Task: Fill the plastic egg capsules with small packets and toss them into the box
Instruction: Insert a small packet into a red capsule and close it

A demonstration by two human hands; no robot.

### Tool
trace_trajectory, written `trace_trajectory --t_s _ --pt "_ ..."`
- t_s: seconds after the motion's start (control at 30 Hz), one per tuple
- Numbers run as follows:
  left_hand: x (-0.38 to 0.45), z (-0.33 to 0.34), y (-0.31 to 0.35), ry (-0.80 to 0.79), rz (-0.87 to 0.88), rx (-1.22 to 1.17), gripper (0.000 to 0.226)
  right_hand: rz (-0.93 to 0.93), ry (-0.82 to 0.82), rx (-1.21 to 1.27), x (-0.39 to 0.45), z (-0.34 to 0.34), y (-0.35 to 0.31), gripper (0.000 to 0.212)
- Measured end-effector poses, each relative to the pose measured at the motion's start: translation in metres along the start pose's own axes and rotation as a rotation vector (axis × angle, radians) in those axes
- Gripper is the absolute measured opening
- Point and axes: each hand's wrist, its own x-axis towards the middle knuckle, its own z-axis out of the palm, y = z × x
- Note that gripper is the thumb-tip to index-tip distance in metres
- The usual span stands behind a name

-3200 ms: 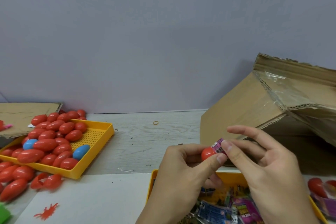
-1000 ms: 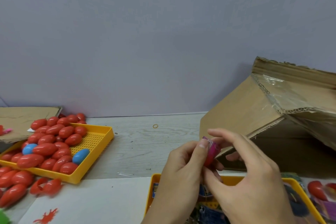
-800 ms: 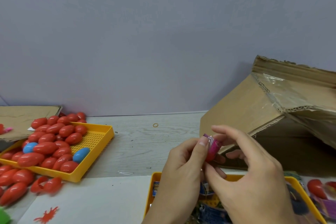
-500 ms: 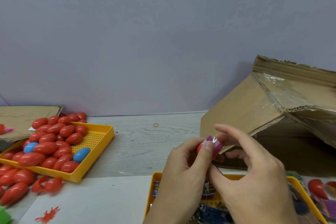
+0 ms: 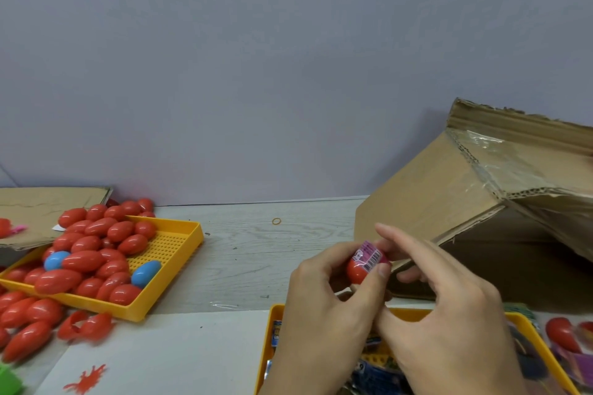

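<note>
Just in front of the cardboard box (image 5: 449, 202), both hands are meeting over a red capsule half (image 5: 356, 271). Left hand (image 5: 324, 305) is curling its fingers and thumb around that half, while right hand (image 5: 449, 314) is pinching a pink packet (image 5: 369, 256) that is sitting in the half's mouth. Below them, nearer than the box, a yellow tray (image 5: 272, 324) is holding more packets. Left of the box, another yellow tray (image 5: 179, 240) is carrying red and blue capsules.
</note>
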Motion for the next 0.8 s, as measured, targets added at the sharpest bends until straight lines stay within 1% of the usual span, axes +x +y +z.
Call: trace_trajectory --t_s 0.1,0.2,0.3,0.37,0.43,0.5,0.63,0.8 --pt "0.0004 -0.0017 0.0003 -0.006 -0.023 -0.049 0.019 -0.026 -0.015 -0.057 0.001 -0.0007 -0.0017 0.077" --pt "0.0017 -0.0033 0.0038 -0.043 -0.078 -0.199 0.013 -0.032 -0.002 -0.009 0.0027 -0.0022 -0.0039 0.074" --pt "0.0032 -0.0008 0.0057 -0.065 -0.12 -0.334 0.019 -0.015 0.028 0.034 0.0036 -0.0038 -0.0057 0.059" --pt "0.0037 0.001 0.0058 -0.059 -0.135 -0.374 0.021 -0.004 0.041 0.022 0.0041 -0.0038 -0.0059 0.049" --pt "0.0033 0.0014 0.0051 -0.059 -0.12 -0.321 0.016 0.004 0.025 -0.022 0.0037 -0.0028 -0.0042 0.047" --pt "0.0025 0.0007 0.0038 -0.045 -0.086 -0.219 0.009 0.026 -0.019 -0.069 0.0028 -0.0018 -0.0022 0.051" --pt "0.0007 0.0008 0.0004 0.004 -0.08 -0.077 0.02 0.038 -0.092 -0.158 0.0027 -0.0004 -0.0019 0.057" --pt "0.0001 -0.0004 -0.0008 0.009 -0.073 0.028 0.021 0.022 -0.124 -0.215 0.0027 0.001 0.0002 0.062"
